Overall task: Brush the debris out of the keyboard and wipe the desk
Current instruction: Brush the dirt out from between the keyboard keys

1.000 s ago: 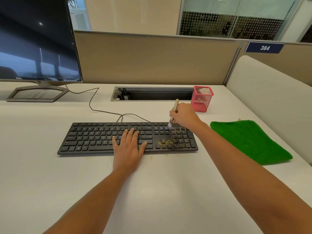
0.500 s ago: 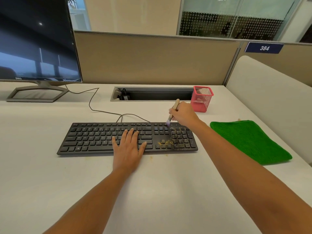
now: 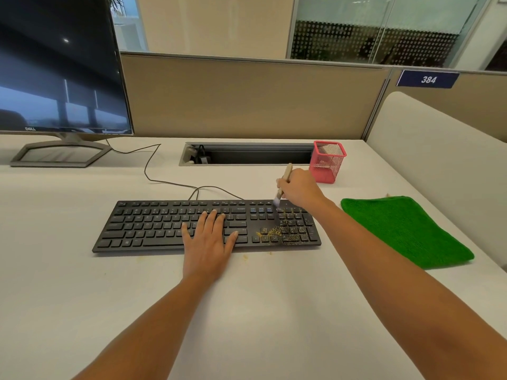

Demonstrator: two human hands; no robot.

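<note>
Brushing is under way and, by my judgement, far from complete. Yellowish debris [image 3: 274, 233] lies scattered over the number pad and arrow keys at the right end of the keyboard [image 3: 153, 226], which sits flat mid-desk. A few crumbs [image 3: 245, 257] lie on the desk [image 3: 247, 311] just in front of its near edge. Right hand [image 3: 300, 187] is clamped around the brush [image 3: 288, 171], bristles at the pad's far corner. Left hand [image 3: 210, 242] rests flat on the keys, fingers straight, steadying the board. Green cloth [image 3: 406, 231] lies folded to the right, apart from both hands. Wiping not yet started.
</note>
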